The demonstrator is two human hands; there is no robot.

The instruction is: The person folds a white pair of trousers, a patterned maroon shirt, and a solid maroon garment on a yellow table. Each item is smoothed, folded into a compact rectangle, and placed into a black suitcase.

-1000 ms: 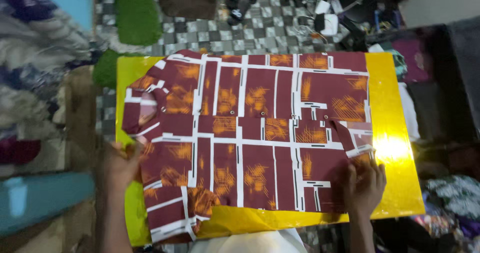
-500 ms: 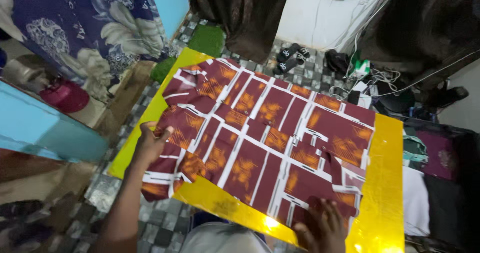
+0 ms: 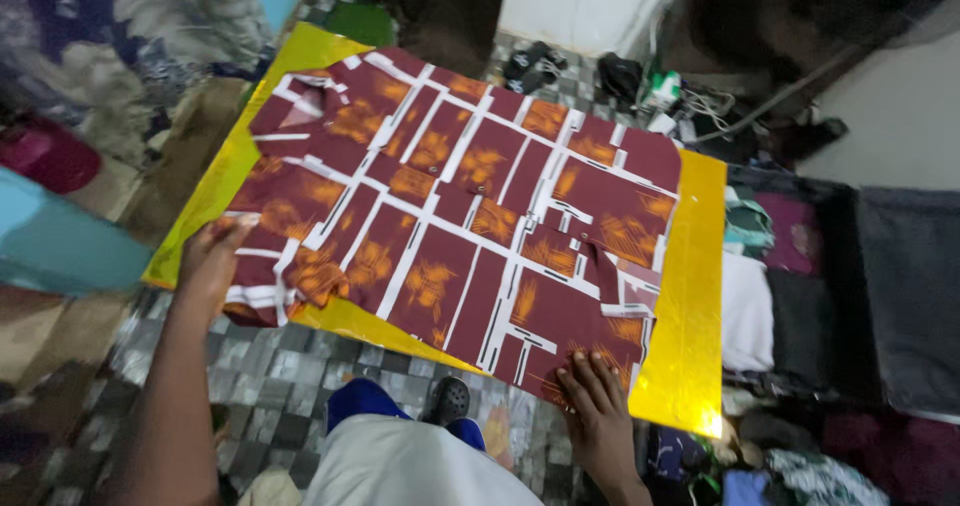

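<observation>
Your shirt (image 3: pixel 470 186) covers most of the yellow tabletop (image 3: pixel 690 296). Your left hand (image 3: pixel 212 261) is blurred, so its grip is unclear. The floor clutter (image 3: pixel 660 91) is too small to identify.

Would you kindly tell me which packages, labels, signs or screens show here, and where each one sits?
None can be made out: no package, label, sign or screen.
Shirt: spread on the yellow board, maroon with white lines and orange patches.
Small green-and-white item: on the floor among cables, too blurred to identify.
</observation>
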